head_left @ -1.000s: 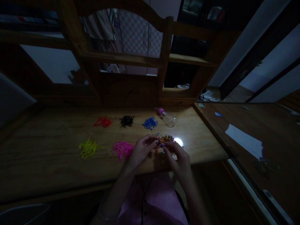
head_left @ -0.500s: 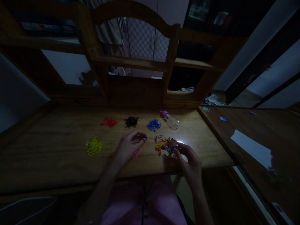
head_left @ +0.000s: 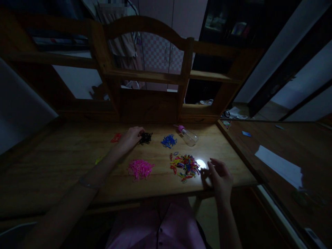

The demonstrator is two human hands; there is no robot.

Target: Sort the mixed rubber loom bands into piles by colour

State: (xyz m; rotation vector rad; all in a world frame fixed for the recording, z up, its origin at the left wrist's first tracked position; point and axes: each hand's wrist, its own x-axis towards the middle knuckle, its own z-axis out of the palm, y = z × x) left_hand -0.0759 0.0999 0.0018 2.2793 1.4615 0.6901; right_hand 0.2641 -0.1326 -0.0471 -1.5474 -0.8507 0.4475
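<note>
Shifted since the earlier frame: my left hand [head_left: 131,136], up to the black bands [head_left: 147,138] just left of centre, grip indiscernible; my right hand [head_left: 222,175], fingers parted, clear of the mixed bands [head_left: 188,165], lower right of centre. Work now spans two piles.

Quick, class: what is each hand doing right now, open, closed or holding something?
Left hand: at the black pile; cannot tell whether it grips anything.
Right hand: loosely open, nothing visible in it, beside the mixed-colour pile.
</note>
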